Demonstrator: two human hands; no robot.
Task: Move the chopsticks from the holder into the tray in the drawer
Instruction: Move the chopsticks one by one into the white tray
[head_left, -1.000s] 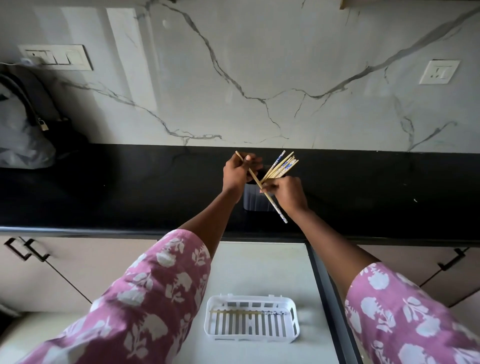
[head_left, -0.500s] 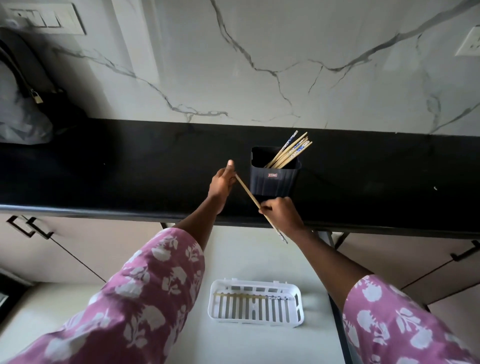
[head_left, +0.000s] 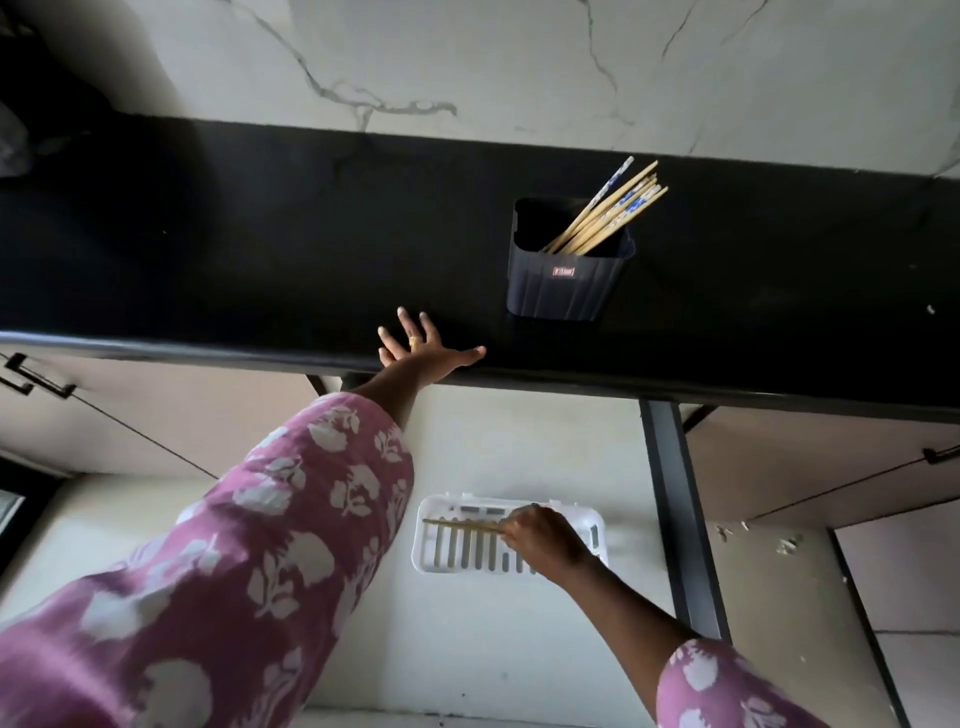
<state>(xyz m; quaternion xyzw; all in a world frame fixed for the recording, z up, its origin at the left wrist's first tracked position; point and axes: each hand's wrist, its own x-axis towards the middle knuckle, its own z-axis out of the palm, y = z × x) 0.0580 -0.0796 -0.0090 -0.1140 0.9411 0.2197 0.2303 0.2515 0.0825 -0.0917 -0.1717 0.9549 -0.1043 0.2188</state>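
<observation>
A dark ribbed holder (head_left: 566, 283) stands on the black counter with several wooden chopsticks (head_left: 610, 213) leaning out to the right. Below, in the open drawer, lies a white slotted tray (head_left: 441, 540). My right hand (head_left: 545, 540) is over the tray's right half, shut on a chopstick (head_left: 460, 525) that lies flat across the tray's back part, tip pointing left. My left hand (head_left: 421, 348) rests flat on the counter's front edge, fingers spread, holding nothing.
The drawer's pale floor (head_left: 493, 649) surrounds the tray; its dark right rail (head_left: 680, 519) runs front to back. Cabinet handles (head_left: 36, 379) sit at the left, another handle (head_left: 940, 454) at the right. A marble wall rises behind the counter.
My right hand has carried the chopstick down from the counter edge into the tray. My left hand let go of it and now lies spread on the counter edge.
</observation>
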